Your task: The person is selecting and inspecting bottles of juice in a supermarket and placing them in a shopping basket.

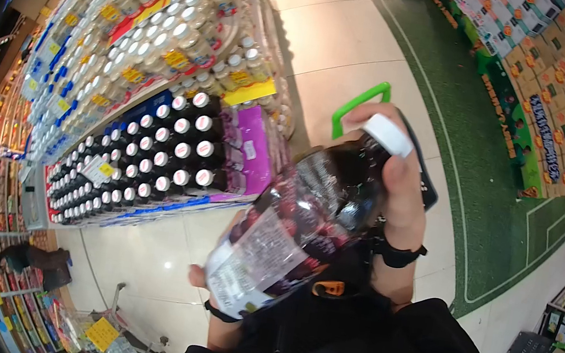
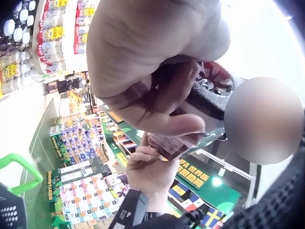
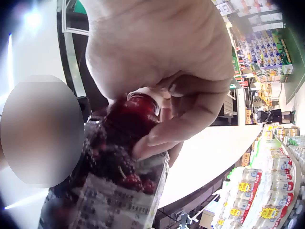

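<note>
A dark juice bottle [image 1: 306, 216] with a white cap [image 1: 389, 134] and a berry-print label is held tilted in front of my chest. My right hand [image 1: 401, 187] grips its neck just under the cap, fingers curled round it; the right wrist view shows that hand [image 3: 162, 52] wrapped on the bottle's [image 3: 119, 157] shoulder. My left hand [image 1: 198, 277] holds the base from underneath. In the left wrist view the left hand [image 2: 152, 62] is curled round the bottle's bottom [image 2: 214, 90], with the other hand [image 2: 147, 167] showing below.
A display of dark bottles with white caps [image 1: 155, 150] stands to the left, with shelves of clear bottles [image 1: 151, 25] above it. A basket's green handle [image 1: 359, 104] sits behind the bottle. Stacked cartons [image 1: 560, 79] line a green floor mat [image 1: 476, 154] on the right.
</note>
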The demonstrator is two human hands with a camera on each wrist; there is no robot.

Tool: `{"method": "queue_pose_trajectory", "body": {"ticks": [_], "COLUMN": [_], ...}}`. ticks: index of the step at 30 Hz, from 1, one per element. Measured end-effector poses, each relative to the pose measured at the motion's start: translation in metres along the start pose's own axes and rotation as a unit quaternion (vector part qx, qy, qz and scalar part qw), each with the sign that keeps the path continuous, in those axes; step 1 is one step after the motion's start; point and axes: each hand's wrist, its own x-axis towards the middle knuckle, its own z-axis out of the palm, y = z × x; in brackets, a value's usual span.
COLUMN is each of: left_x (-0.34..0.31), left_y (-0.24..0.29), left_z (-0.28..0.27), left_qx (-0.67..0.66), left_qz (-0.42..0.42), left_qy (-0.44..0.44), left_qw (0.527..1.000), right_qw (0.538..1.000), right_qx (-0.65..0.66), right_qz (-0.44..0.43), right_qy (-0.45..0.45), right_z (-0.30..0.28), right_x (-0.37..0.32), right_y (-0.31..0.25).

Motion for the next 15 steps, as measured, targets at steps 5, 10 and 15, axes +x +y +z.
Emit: {"method": "queue_pose_trajectory", "body": {"ticks": [5,10,15], "left_x": [0.02,0.051,0.054], "left_y": [-0.003,-0.001,-0.007], "left_z": [-0.032,-0.071,-0.017], "left_qx": [0.035,0.142,0.226], "left_qz": [0.096,0.164,0.017], "left_qy": [0.063,0.139,-0.145], "left_qw": [0.993,0.966,0.963], "right_qw": [0.994,0.984,0.94], "right_qx": [-0.103,-0.174,-0.304], "right_qz": [-0.022,-0.024,-0.086], "right_qy": [0.008,-0.005,0.132], "right_z": [-0.002,-0.019,-0.056], "right_x": [0.003,-0.006,-0.012], "right_y": [-0.009,-0.02,-0.055]}}
